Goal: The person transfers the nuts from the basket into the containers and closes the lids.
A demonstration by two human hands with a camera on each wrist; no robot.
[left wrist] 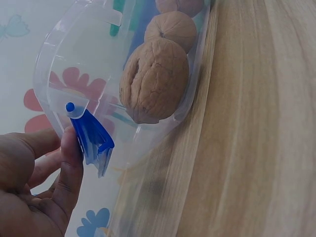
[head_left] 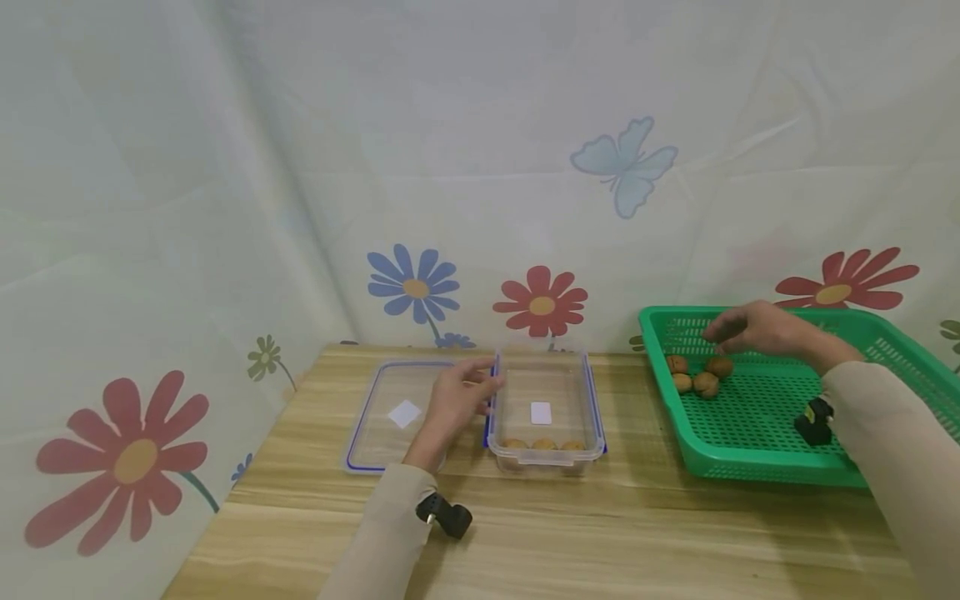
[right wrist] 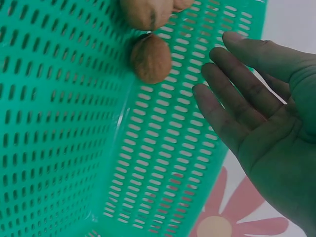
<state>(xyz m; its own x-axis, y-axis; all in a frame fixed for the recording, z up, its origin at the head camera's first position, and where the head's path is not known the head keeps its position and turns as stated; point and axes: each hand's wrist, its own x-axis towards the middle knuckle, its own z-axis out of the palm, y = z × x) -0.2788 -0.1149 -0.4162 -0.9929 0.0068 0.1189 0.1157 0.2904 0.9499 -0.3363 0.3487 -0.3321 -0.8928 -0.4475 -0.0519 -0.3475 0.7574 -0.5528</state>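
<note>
My left hand is at the left side of a clear plastic box, fingertips right at its rim. In the left wrist view, the fingers meet the box beside a blue latch. Three walnuts line the near end inside the box. Over the back left part of a green basket, my right hand hovers with loosely extended fingers and nothing in them. Below it, several walnuts lie together in the basket's left corner. One walnut shows near the fingertips in the right wrist view.
Left of the box lies its clear lid with a blue seal, partly behind my left hand. The wooden table carries everything. A flower-printed curtain hangs right behind the table.
</note>
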